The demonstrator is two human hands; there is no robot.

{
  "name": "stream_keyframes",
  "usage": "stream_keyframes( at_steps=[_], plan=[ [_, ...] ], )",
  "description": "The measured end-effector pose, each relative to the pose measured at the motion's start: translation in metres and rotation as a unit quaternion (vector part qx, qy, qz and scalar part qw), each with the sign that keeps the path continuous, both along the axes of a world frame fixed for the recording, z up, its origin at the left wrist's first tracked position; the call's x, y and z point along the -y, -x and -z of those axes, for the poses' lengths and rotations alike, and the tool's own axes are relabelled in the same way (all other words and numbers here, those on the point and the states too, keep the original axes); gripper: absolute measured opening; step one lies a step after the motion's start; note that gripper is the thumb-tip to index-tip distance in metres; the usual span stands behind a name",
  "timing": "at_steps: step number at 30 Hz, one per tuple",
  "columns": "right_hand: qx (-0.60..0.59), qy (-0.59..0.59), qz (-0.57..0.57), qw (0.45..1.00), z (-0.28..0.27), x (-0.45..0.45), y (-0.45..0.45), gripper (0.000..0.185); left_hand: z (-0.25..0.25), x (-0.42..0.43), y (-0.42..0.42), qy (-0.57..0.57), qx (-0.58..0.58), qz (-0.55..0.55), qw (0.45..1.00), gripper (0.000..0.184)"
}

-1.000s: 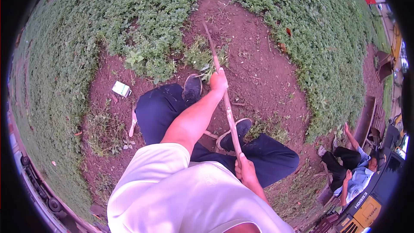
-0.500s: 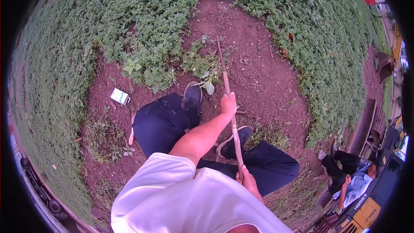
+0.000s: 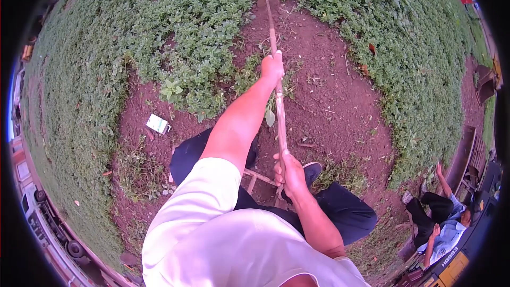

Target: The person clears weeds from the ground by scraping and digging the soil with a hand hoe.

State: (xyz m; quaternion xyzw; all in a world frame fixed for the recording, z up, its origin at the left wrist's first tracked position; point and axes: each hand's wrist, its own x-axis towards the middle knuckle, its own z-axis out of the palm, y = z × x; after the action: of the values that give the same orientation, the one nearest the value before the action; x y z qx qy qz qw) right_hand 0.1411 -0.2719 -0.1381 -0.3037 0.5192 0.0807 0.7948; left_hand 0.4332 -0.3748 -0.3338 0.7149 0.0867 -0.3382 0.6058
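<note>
Both of my hands are on a hoe [image 3: 281, 122], which has a long wooden handle and points away from me. My left hand [image 3: 272, 67] is wrapped round the handle farther forward, with that arm stretched out. Nearer my body, my right hand [image 3: 291, 174] curls round the handle's lower part. At the far end, the dark brown hoe head [image 3: 268, 2] meets the soil by the edge of the green weeds [image 3: 202, 37]; its exact shape is hard to make out. Below the left hand, a few leafy weeds [image 3: 270, 117] lie beside the handle.
A small white and green box [image 3: 158, 124] lies on the bare soil [image 3: 340, 111] to the left. Wooden bars [image 3: 260, 177] show between my legs. At the right, a person [image 3: 443, 223] sits near a yellow and dark excavator [image 3: 454, 271]. Vehicles [image 3: 53, 228] stand at the left edge.
The hoe has moved forward, its head now at the weeds' edge. Both my hands have travelled forward, and my left arm is straighter. The seated person at the right has raised an arm.
</note>
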Motion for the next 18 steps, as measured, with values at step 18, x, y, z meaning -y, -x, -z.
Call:
stream_keyframes(
  at_steps=[18],
  plan=[
    [-0.094, -0.070, -0.062, 0.991, 0.014, -0.030, 0.067, 0.045, 0.055, -0.109, 0.068, -0.195, 0.014, -0.004, 0.981, 0.059]
  ],
)
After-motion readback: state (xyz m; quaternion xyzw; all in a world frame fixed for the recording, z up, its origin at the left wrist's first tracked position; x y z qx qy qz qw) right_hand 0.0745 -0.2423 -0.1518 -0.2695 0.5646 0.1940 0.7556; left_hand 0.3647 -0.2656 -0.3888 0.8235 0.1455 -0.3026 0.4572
